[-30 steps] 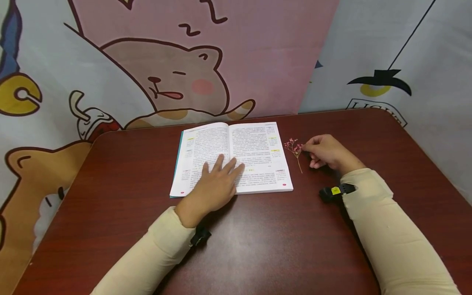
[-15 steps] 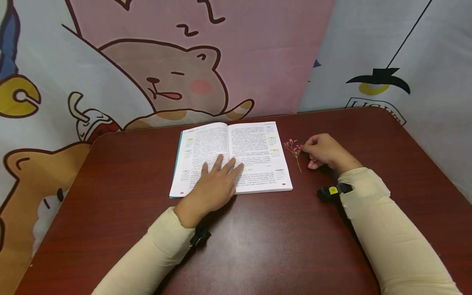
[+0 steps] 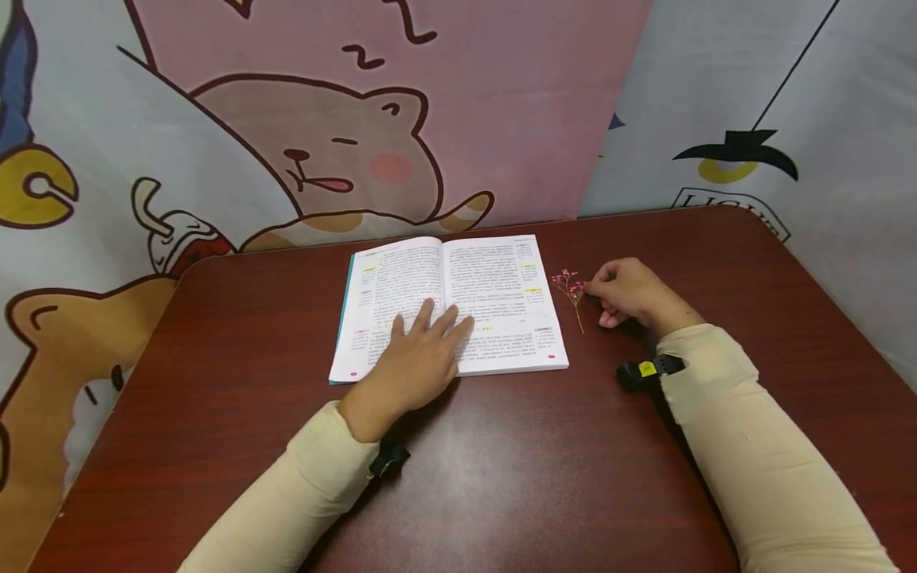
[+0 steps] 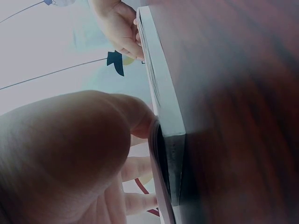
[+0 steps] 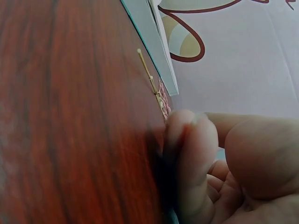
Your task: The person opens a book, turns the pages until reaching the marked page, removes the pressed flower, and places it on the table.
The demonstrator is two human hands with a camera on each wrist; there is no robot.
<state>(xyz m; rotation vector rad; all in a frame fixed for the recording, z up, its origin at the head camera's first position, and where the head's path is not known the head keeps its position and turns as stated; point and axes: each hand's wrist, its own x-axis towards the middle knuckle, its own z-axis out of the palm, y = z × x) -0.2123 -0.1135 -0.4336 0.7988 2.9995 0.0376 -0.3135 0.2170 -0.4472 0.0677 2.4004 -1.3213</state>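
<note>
An open book (image 3: 487,278) lies on the table, its printed pages facing up. My left hand (image 3: 411,366) rests on the lower part of its pages with fingers spread. The left wrist view shows the thumb at the edge of the book (image 4: 161,79). Just right of the book lies a small sprig of pink flowers (image 3: 573,293) with a thin stem. My right hand (image 3: 634,293) pinches its flowered side between thumb and forefinger, the other fingers curled. In the right wrist view, the stem (image 5: 148,70) points away from the fingertips, which partly hide the blossoms.
The reddish-brown table (image 3: 530,461) reaches back to a cartoon-printed cloth (image 3: 544,111). Its far edge runs just behind the book. A black wrist device (image 3: 648,372) sits under the right wrist and another device (image 3: 389,459) under the left.
</note>
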